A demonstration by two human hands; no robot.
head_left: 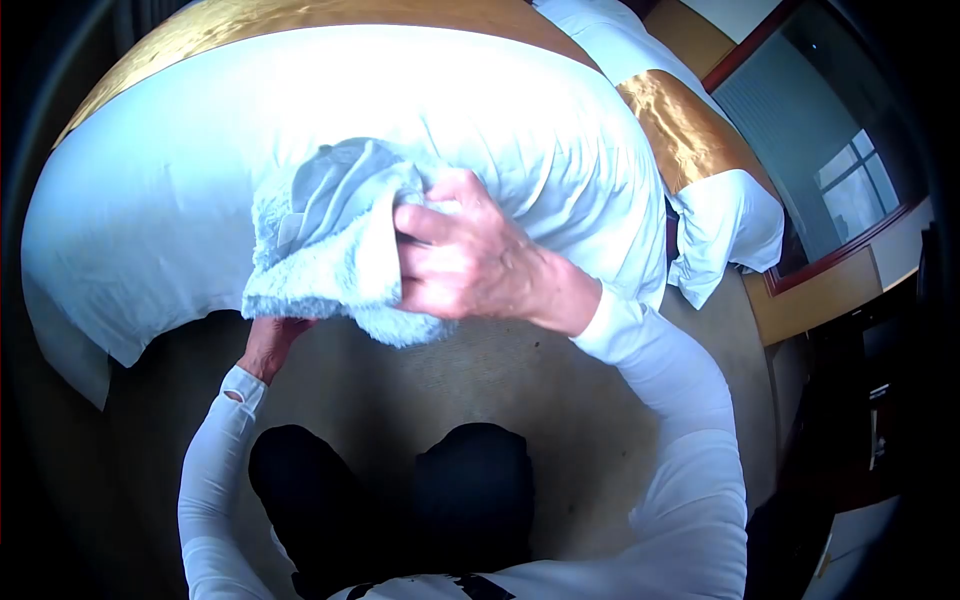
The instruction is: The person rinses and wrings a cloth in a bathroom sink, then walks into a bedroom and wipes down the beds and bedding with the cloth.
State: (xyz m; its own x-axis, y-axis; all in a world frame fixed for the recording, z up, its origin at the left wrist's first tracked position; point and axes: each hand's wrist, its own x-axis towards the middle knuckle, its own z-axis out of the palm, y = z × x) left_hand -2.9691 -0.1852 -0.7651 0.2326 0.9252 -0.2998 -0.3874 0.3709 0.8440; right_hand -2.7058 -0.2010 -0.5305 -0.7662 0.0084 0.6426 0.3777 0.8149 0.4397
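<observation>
The fleecy cloth bundle (320, 280) presented a rough, deep-piled face, with smoother matt fabric in its folds. The white bedding (180, 220) was matt cloth, smooth in part and creased elsewhere; the gold runner (400, 14) was glossy and satin-like. The dark panel (790, 120) appeared smooth and reflective, the floor (520, 385) matt.

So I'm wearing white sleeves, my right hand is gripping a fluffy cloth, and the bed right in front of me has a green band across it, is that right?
Not quite: the band across the bed is gold, not green, as the head view shows. The white sleeves and your right hand gripping the fluffy cloth are right.
</observation>
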